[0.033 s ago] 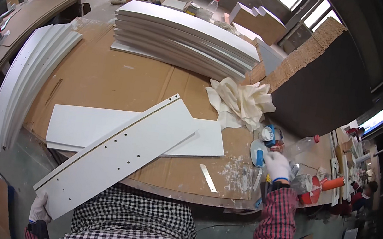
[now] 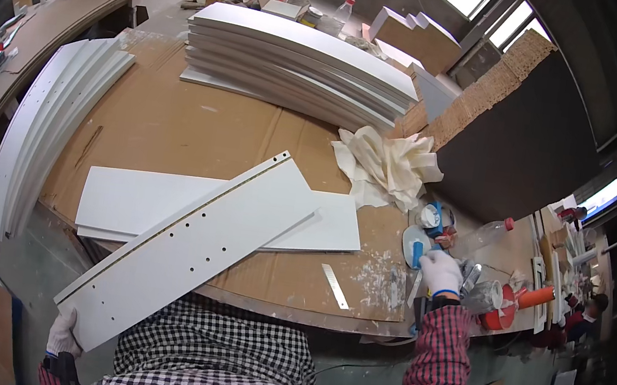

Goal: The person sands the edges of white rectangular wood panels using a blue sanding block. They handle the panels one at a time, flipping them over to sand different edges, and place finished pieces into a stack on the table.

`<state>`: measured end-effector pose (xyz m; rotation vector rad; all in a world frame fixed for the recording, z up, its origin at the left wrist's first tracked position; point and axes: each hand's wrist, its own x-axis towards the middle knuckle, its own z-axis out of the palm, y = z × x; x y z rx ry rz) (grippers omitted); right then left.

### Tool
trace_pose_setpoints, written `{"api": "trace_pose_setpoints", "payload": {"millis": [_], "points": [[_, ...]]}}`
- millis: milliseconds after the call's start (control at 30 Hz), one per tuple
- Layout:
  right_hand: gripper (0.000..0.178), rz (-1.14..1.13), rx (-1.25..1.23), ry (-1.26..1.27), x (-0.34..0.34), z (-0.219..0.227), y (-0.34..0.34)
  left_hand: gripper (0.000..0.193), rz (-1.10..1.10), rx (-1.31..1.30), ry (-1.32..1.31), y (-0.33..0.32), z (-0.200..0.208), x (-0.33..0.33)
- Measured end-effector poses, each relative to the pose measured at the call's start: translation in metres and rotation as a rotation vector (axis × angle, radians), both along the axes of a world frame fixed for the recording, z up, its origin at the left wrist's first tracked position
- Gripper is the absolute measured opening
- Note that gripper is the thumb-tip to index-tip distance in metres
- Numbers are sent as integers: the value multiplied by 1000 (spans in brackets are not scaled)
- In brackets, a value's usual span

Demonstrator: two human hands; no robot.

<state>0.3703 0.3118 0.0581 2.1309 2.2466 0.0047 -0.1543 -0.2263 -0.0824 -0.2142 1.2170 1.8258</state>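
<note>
- My left grip [image 2: 63,333], a white-gloved hand, is closed on the near-left end of a drilled white board [image 2: 196,244].
- I see that board lying aslant: its far end is over the middle of the tabletop [image 2: 231,132], its held end juts past the near edge, and a brown groove runs along its far long side.
- Beneath it I have a plain white board [image 2: 137,189], set roughly parallel to the near edge, with another layer showing under it.
- My right grip [image 2: 441,274], also white-gloved, is bent over the right end of the tabletop, fingertips right beside a small blue block [image 2: 416,254] on a pale round disc [image 2: 409,238]; I cannot tell whether it grasps anything.
- Past that hand, toward the right edge, I make out a clear bottle [image 2: 488,236] with a red cap and a clear jar [image 2: 483,297].
- A metal strip [image 2: 335,286] lies near the near edge, left of my right grip.
- Along the far edge I have a stack of white boards [image 2: 294,62], with a crumpled cream cloth [image 2: 390,164] by its right end.
</note>
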Motion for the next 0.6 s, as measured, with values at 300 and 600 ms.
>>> {"api": "trace_pose_setpoints", "payload": {"millis": [300,600], "points": [[46,-25,23,15,-5,-37,25,48,-41,-15,52,-7,16,2],[45,-12,-79,222,-19,-8,25,52,-111,30,47,2,30,14]]}}
